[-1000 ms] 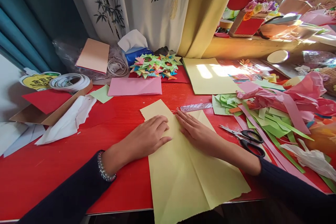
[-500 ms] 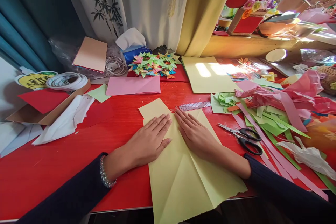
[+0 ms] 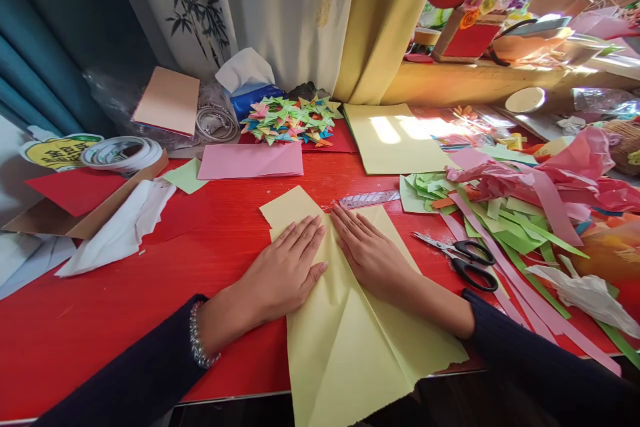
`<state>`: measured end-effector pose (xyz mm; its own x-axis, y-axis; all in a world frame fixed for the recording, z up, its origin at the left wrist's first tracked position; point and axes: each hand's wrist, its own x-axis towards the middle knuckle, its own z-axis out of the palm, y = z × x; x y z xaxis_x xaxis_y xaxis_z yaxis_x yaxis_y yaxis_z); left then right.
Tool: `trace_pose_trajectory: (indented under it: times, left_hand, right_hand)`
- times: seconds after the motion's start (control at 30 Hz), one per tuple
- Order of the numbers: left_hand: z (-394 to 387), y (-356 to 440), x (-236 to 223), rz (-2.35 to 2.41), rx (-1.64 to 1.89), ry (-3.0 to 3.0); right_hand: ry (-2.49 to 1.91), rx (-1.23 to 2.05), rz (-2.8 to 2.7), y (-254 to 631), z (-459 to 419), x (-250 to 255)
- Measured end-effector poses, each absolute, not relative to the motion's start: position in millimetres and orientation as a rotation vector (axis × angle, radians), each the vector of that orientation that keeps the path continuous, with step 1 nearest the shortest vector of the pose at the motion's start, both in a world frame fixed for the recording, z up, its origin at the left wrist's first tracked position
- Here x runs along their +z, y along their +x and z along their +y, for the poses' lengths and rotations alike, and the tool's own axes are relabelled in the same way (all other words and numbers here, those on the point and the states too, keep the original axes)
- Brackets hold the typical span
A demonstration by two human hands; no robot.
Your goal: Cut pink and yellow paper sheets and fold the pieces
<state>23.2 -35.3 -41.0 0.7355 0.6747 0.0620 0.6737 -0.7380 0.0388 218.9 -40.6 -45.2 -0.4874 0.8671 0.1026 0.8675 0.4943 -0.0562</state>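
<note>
A creased pale yellow sheet of paper (image 3: 360, 347) lies on the red table, its near end hanging past the front edge. Its lower border is ragged, and folds run lengthwise down it. My left hand (image 3: 293, 263) rests flat on the upper left part, fingers stretched out and pointing away from me. Opposite it, my right hand (image 3: 373, 250) lies flat on the upper right part, fingertips almost meeting the left ones. A clear ruler (image 3: 370, 199) sits just beyond the right fingertips. Scissors with black handles (image 3: 463, 260) lie to the right of the paper.
Green and pink paper strips (image 3: 520, 233) heap up on the right. At the back are yellow sheets (image 3: 395, 140), a folded pink sheet (image 3: 253, 160) and a colourful folded-paper ring (image 3: 290, 120). A cardboard tray (image 3: 90, 220) holding tape rolls (image 3: 123, 153) stands left.
Both hands stay flat on the yellow paper, which buckles slightly more between them. The whole view has shifted a little.
</note>
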Motion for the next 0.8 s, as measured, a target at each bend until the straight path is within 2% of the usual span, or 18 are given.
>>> trace_pose_trajectory:
  times: [0.27,0.53,0.8]
  left_hand:
    - [-32,22,-34,1.18,0.017,2.83]
    - [-16,19,-32,1.212,0.085,2.879]
    - [-17,18,-42,1.214,0.1,2.854]
  right_hand:
    - [-1.527,0.051,-2.573,219,-37,-48]
    - [-1.457,0.153,-2.218,210,-10,-44]
    - [-1.584,0.062,-2.485,210,-22,-53]
